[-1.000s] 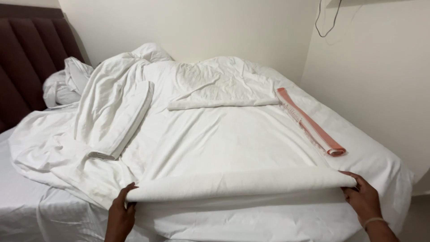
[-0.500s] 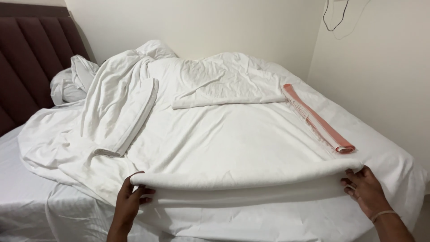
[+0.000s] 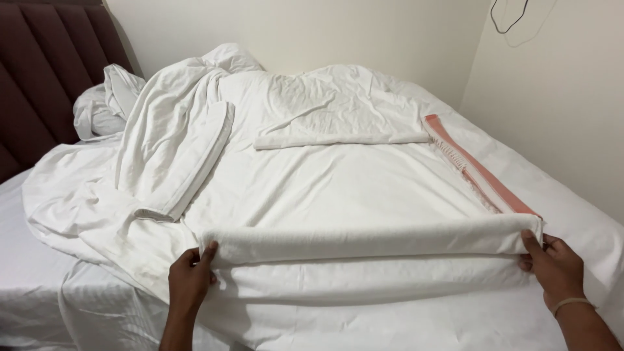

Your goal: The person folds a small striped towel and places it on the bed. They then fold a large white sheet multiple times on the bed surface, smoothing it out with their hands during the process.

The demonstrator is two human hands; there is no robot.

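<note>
A white sheet (image 3: 364, 188) lies spread over the bed, its near edge rolled into a long fold (image 3: 370, 242) that runs across the bed. My left hand (image 3: 190, 281) grips the left end of that fold, thumb on top. My right hand (image 3: 552, 268) grips the right end, a thin band on its wrist. Both hands hold the fold slightly raised off the mattress.
A long pink strip of cloth (image 3: 478, 168) lies along the bed's right side. A folded white piece (image 3: 338, 130) and a bunched white duvet (image 3: 175, 136) lie farther back, with a pillow (image 3: 97, 107) at the dark padded headboard (image 3: 39, 78). A wall (image 3: 559, 97) stands close on the right.
Both hands have pushed the rolled fold farther up the bed, away from me. The camera has drawn nearer and tilted down.
</note>
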